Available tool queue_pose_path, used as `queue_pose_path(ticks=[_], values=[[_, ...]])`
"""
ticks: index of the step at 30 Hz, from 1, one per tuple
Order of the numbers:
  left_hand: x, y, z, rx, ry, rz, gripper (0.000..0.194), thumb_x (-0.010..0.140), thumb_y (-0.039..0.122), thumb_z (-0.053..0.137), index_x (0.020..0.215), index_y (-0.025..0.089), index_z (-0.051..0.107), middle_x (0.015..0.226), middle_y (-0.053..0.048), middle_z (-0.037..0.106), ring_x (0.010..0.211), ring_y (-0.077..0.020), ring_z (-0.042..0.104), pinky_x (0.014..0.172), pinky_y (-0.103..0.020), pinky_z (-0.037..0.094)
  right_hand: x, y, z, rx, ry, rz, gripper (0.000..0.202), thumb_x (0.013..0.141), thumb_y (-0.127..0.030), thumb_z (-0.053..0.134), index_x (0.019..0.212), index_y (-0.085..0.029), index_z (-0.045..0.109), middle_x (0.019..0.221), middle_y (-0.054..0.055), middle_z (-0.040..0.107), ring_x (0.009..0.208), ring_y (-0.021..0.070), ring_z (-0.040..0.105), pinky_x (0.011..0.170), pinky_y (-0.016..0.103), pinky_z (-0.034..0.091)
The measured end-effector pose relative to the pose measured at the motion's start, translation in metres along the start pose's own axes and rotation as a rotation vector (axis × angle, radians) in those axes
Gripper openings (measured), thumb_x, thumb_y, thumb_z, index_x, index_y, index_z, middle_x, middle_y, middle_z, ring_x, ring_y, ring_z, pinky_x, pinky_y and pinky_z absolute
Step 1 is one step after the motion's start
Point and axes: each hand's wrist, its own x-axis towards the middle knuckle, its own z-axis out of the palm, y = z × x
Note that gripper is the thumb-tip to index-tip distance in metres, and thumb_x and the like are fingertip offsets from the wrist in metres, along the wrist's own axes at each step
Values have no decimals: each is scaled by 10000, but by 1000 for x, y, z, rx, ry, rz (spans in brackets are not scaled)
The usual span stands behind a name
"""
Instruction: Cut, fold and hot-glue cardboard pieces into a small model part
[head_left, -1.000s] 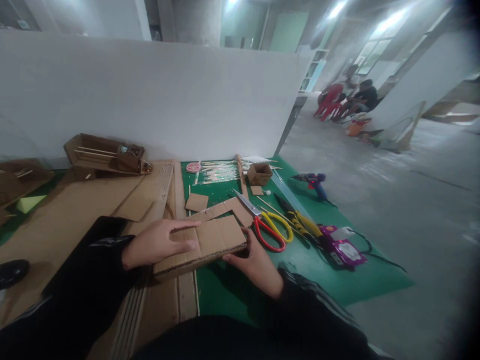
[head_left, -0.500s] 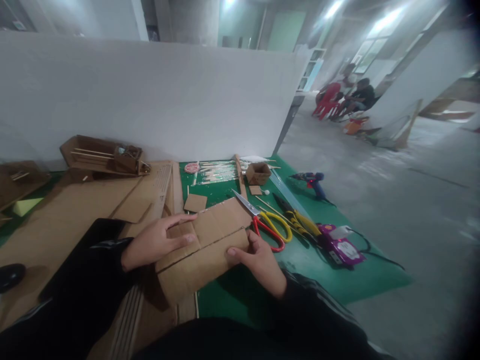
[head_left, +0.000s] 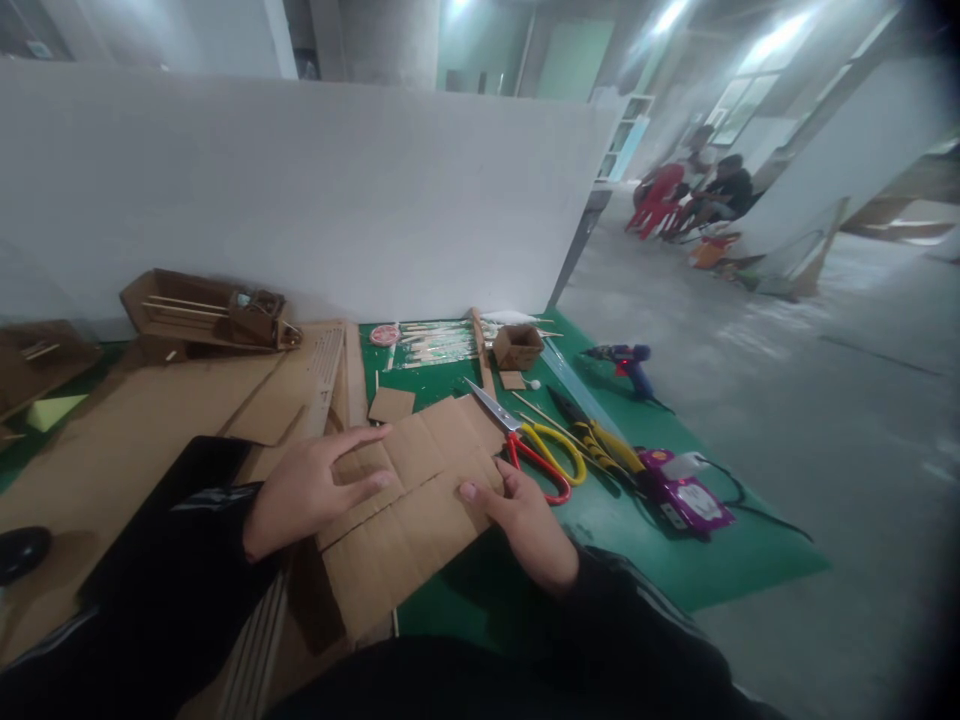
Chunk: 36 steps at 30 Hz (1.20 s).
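Note:
My left hand (head_left: pixel 311 490) holds the left side of a brown cardboard piece (head_left: pixel 409 535), thumb on top and index finger along the far edge. At the right edge, my right hand (head_left: pixel 529 515) pinches the cardboard with its thumb on top; the other fingers are partly hidden. A dark line crosses the cardboard between the hands; I cannot tell whether it is a fold or a gap between two pieces. Just beyond my right hand lie scissors (head_left: pixel 540 460) with one red and one yellow handle. Pliers (head_left: pixel 600 440) with yellow-black grips lie farther right.
A purple power strip (head_left: pixel 686 495) with a cable and a blue glue gun (head_left: pixel 626 365) sit on the green mat (head_left: pixel 750 560). Thin sticks (head_left: pixel 442 345), a small cardboard box (head_left: pixel 517 347) and a white partition (head_left: pixel 300 190) stand beyond. Cardboard sheets (head_left: pixel 172 400) cover the left.
The cardboard has tilted, its near part turning down and to the right, and the dark line now looks narrower. My right hand has shifted slightly right along with it.

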Motion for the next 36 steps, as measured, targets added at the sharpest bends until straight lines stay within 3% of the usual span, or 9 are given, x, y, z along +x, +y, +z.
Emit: queue_pose_path(ticks=[9, 15, 18, 22, 26, 30, 36], values=[[0, 1, 2, -19, 34, -21, 543, 827, 591, 597, 1286, 301, 586, 1317, -5, 649, 1172, -279, 622, 997, -369, 474, 5, -6, -1, 15, -20, -14, 456, 709, -359, 826, 1096, -177, 670, 1056, 90, 759, 919, 288, 734, 813, 439, 599], [-1, 0, 11, -158, 77, -67, 582, 865, 544, 564, 1375, 285, 455, 1329, -55, 627, 1204, -299, 593, 1014, -403, 458, 12, -15, -4, 31, 162, -145, 454, 664, -302, 862, 1047, -191, 644, 942, 31, 761, 836, 230, 727, 772, 348, 586], [-3, 0, 18, -198, 135, -87, 562, 897, 526, 522, 1380, 254, 433, 1375, -86, 582, 1235, -302, 565, 1041, -413, 431, 13, -13, 2, 91, 234, -245, 431, 735, -363, 803, 1092, -228, 603, 1058, 30, 735, 926, 231, 706, 804, 353, 583], [-7, 3, 26, -250, 247, -112, 417, 935, 503, 459, 1235, 215, 475, 1224, -102, 646, 1164, -283, 601, 1013, -427, 445, 8, -1, 22, 158, 189, -329, 469, 835, -437, 689, 1246, -258, 554, 1316, 65, 629, 1197, 268, 598, 990, 432, 517], [-14, 10, 28, -434, 152, -125, 445, 922, 499, 492, 1255, 207, 450, 1242, -123, 641, 1188, -290, 593, 1019, -447, 459, 3, 3, 35, -29, 256, -425, 548, 842, -409, 696, 1336, -283, 498, 1330, 55, 616, 1228, 249, 568, 1067, 419, 453], [-17, 20, 30, -806, 33, -151, 642, 864, 485, 613, 1376, 188, 365, 1396, -139, 562, 1250, -281, 569, 1064, -408, 460, 2, -6, 35, -105, 241, -470, 555, 831, -377, 715, 1334, -267, 509, 1246, 65, 664, 1108, 252, 635, 965, 398, 524], [-23, 27, 42, -856, 89, -178, 643, 870, 454, 628, 1397, 191, 370, 1423, -117, 543, 1331, -258, 493, 1102, -370, 430, 3, -12, 41, -110, 311, -495, 526, 813, -374, 723, 1293, -253, 544, 1213, 71, 681, 1052, 259, 654, 911, 400, 543]])
